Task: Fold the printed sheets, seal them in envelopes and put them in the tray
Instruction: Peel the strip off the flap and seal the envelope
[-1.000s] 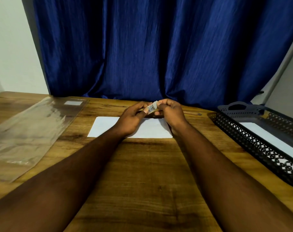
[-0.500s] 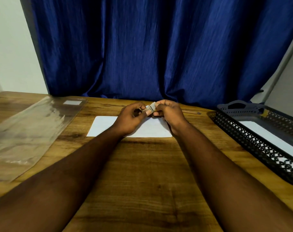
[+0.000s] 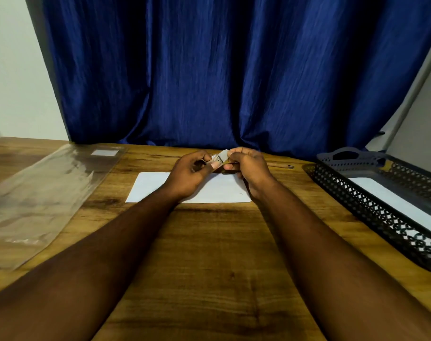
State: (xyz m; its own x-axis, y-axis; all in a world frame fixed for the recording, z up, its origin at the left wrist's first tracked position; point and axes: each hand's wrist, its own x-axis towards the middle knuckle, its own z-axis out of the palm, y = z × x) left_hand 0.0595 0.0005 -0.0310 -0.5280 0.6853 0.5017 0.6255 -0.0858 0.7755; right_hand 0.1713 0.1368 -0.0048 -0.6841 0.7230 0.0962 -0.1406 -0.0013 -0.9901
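wood-grain brown runs across the counter [image 3: 209, 267], and on it lies a flat white paper rectangle [image 3: 148, 188]; whether it is an envelope or a folded sheet i cannot tell. both hands meet just above the far edge of that rectangle. the left hand [image 3: 190, 173] has its fingers curled, with thumb and forefinger pinching one end of a small pale slip [image 3: 222, 157] that bears dark marks. the right hand [image 3: 249, 166] pinches the other end, fingers curled over it. the slip is held clear of the rectangle, tilted, and too small to read. both forearms cross the near edge of the rectangle and hide its middle.

beyond the rectangle and to its right, a pencil [image 3: 281, 165] lies on the counter, partly behind the right hand, its dark tip pointing away from the rectangle. further right, well apart from the rectangle, stands a black lattice tray [image 3: 357, 193] with a handle cutout at its far end; a white flat piece [image 3: 394, 203] lies inside it. to the left of the rectangle, near but not touching it, a clear plastic sleeve [image 3: 37, 193] lies flat on the counter, with a small white label [image 3: 104, 152] at its far end. behind the rectangle, past the counter's back edge, a deep blue curtain [image 3: 234, 70] hangs in folds.
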